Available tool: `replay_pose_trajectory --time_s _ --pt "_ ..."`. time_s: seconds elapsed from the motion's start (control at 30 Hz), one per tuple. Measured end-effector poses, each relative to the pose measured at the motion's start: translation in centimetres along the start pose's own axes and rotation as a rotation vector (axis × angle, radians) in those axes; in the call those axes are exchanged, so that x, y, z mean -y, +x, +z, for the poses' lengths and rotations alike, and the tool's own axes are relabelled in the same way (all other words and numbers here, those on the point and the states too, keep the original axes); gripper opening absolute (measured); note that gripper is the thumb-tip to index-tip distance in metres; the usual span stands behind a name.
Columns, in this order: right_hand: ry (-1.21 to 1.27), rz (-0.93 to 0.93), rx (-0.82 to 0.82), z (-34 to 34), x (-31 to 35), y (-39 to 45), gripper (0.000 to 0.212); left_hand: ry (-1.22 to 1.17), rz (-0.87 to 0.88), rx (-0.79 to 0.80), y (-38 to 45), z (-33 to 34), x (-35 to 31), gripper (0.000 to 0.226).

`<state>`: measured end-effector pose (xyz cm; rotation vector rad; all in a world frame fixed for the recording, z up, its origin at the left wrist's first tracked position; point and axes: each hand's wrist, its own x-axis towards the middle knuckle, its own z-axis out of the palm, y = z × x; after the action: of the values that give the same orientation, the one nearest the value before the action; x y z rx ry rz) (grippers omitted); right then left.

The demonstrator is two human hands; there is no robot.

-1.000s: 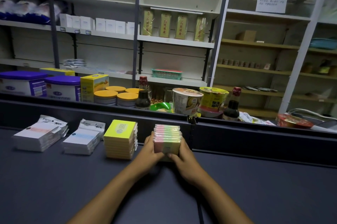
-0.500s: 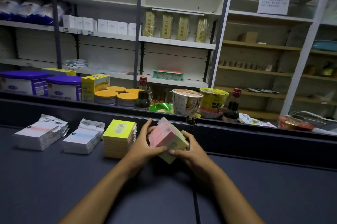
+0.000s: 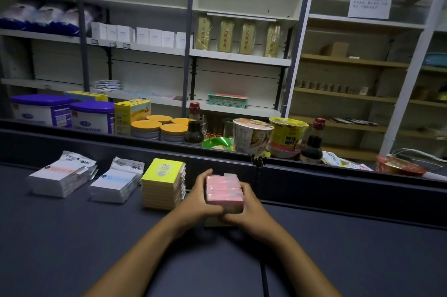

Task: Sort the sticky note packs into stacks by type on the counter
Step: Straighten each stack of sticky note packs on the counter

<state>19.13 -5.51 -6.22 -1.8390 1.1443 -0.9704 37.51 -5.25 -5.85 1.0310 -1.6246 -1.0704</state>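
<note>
A stack of pink sticky note packs (image 3: 224,189) sits between my hands on the dark counter (image 3: 72,243). My left hand (image 3: 198,202) grips its left side and my right hand (image 3: 249,209) grips its right side and front. To its left stands a stack of yellow packs (image 3: 163,183). Further left lie a pile of white packs with a blue stripe (image 3: 116,181) and a pile of white packs with an orange stripe (image 3: 61,175).
A raised dark ledge (image 3: 338,190) runs along the counter's far edge. Behind it stand purple-lidded tubs (image 3: 92,116), yellow-lidded tins (image 3: 146,128), soy sauce bottles (image 3: 194,124), instant noodle cups (image 3: 251,135) and shelving with boxes.
The multicolour stack was lifted and tilted half a second ago; now it is turned with its pink face up and rests lower on the counter between both hands.
</note>
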Motion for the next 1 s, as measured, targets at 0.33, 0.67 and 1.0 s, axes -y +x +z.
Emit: replay_pose_trajectory --time_s 0.33,0.67,1.0 --pt "-0.179 -0.064 -0.146 1.2 -0.5 0.2 0.096 0.18 -0.011 -0.087 0.3 0.7 0.9 0.123" --pt "-0.213 -0.099 -0.19 1.3 -0.3 0.1 0.096 0.15 0.048 -0.069 0.3 0.4 0.9 0.1" --pt "-0.213 -0.097 -0.184 1.2 -0.5 0.3 0.097 0.169 0.062 -0.068 0.3 0.5 0.9 0.096"
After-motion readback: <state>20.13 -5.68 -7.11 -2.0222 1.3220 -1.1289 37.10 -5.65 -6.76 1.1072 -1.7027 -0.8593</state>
